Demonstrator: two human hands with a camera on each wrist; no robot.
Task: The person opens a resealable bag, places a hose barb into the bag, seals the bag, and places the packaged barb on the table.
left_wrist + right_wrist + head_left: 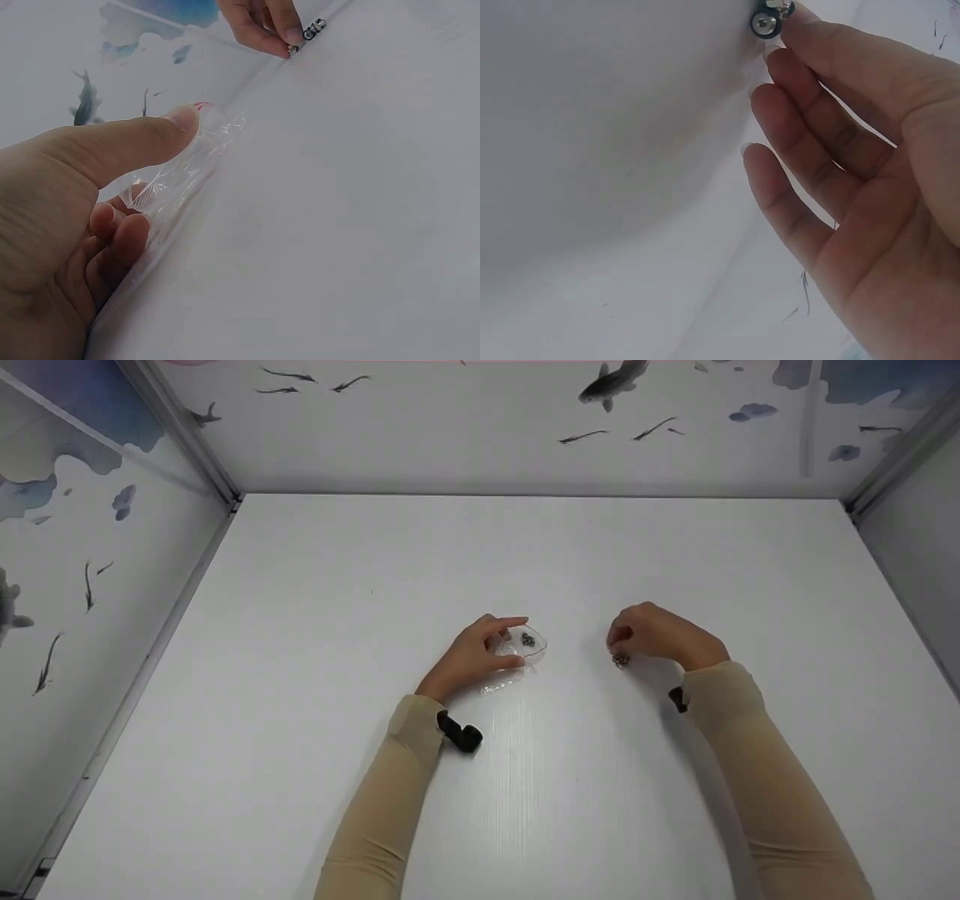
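In the head view, a clear plastic bag [537, 651] is held over the white tabletop [555, 810] by the left hand [474, 651], its thumb and index finger set wide apart at the two sides of the bag's mouth. A few small dark metallic parts [528, 640] are seen within the bag's outline. To the right, well apart from the bag, a small cluster of metal parts [621, 661] lies on the tabletop, touched by the right hand [666, 636], whose fingertips are drawn narrowly together. Both forearms are covered by tan sleeves [375, 810], and a black device [461, 735] is worn at the left wrist. The tabletop is bordered by white panels [450, 442] printed with fish.

In the left wrist view, the thin film of the bag is held between the thumb and the curled fingers. At the top, the metal parts are pinched at by the right hand.

In the right wrist view, round silver pieces with black rims are seen at the thumb and index fingertip; the other fingers are loosely bent.
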